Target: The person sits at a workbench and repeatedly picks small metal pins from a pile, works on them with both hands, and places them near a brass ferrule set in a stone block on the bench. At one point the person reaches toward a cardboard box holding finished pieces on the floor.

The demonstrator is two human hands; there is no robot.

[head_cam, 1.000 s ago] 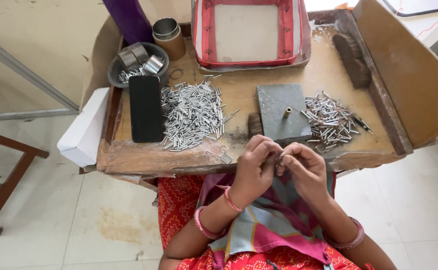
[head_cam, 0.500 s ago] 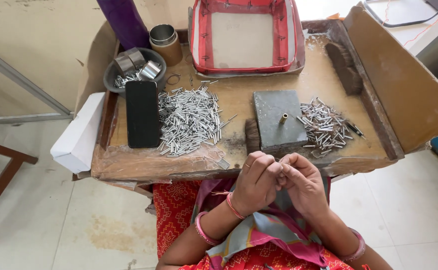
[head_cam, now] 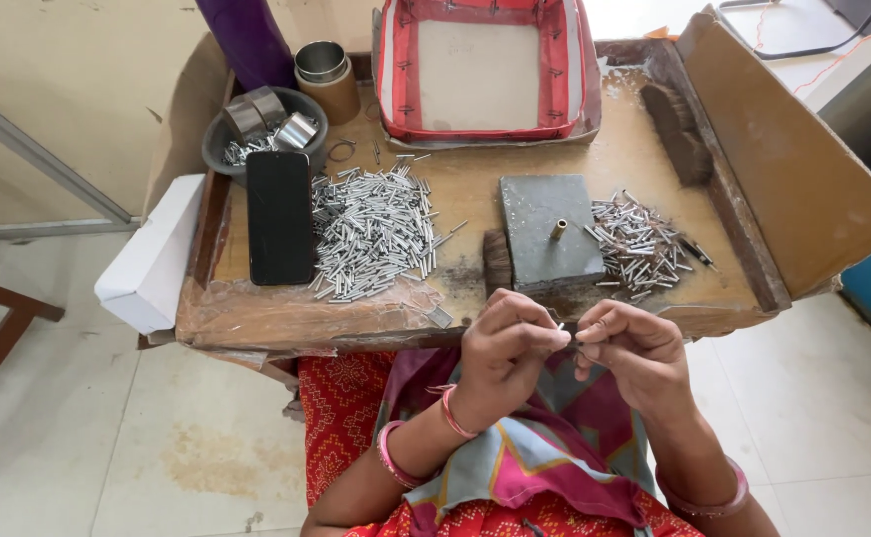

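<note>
My left hand (head_cam: 505, 348) and my right hand (head_cam: 629, 348) are held close together over my lap, just in front of the wooden work tray (head_cam: 356, 318). The left fingertips pinch a small silver metal tube (head_cam: 561, 326). Something thin is pinched in the right fingertips, which almost touch that tube; what it is cannot be made out. A grey square block (head_cam: 550, 234) with a brass peg (head_cam: 558, 229) stands on the tray right beyond my hands. A large pile of silver tubes (head_cam: 371, 231) lies left of it, a smaller pile (head_cam: 639, 244) to its right.
A black phone (head_cam: 278, 217) lies left of the big pile. A dark bowl of metal parts (head_cam: 261, 134), a metal cup (head_cam: 324, 75) and a red-edged tray (head_cam: 485, 70) stand at the back. A brush (head_cam: 682, 129) lies at right, a white box (head_cam: 152, 254) at left.
My hands have drawn slightly apart, so the small tube now shows between the fingertips. The view has shifted a little.
</note>
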